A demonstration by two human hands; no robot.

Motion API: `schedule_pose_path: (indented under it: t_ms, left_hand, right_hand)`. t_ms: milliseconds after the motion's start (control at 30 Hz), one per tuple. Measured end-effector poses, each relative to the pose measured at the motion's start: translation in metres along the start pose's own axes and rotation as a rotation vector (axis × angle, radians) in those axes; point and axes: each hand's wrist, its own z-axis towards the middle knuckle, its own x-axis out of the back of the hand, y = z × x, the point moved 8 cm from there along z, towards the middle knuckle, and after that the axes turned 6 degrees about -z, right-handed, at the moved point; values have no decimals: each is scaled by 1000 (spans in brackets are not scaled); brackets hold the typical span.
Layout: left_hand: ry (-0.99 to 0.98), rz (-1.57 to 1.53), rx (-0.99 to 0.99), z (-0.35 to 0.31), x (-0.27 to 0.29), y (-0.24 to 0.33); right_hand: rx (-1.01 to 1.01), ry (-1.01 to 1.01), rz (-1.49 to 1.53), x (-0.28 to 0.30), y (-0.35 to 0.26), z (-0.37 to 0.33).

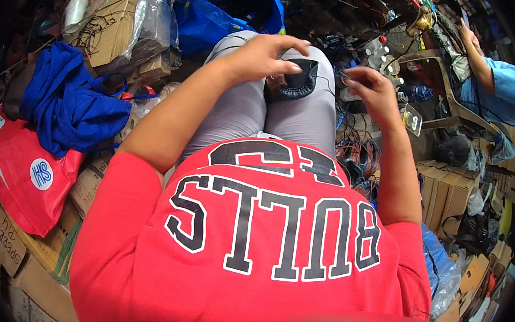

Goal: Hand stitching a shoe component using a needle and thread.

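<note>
A black leather shoe piece (295,91) with a puckered, gathered edge rests across my grey-trousered thighs. Brown material shows at its left side, partly hidden by my fingers. Over its upper left edge is my left hand (268,58), thumb and forefinger spread apart. A thin dark thread (323,78) loops from the shoe piece toward the right. My right hand (373,92) is raised to the right of my knee, fingertips pinched together at the thread; a small dark thing at the tips is too fine to make out.
A blue bag (221,7) stands beyond my knees. Blue cloth (72,98) and a red bag (32,173) lie at left on cardboard boxes. Several white-capped bottles (383,59) and a frame-like stand (436,84) are at right. Another person in a blue shirt (508,93) sits far right.
</note>
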Motion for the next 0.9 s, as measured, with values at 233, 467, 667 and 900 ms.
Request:
schedule_pose_path:
  t_ms: [233, 467, 667, 900]
  left_hand:
    - [-248, 139, 66, 39, -26, -18]
    - [-291, 58, 140, 38, -28, -14]
    - [-289, -91, 176, 37, -34, -21]
    - [-284, -167, 308, 28, -32, -29]
  right_hand:
    - [88, -83, -140, -24, -20, 23]
    - [169, -124, -306, -26, -26, 26]
    - [182, -126, -121, -36, -16, 20]
    - [313, 73, -238, -39, -26, -7]
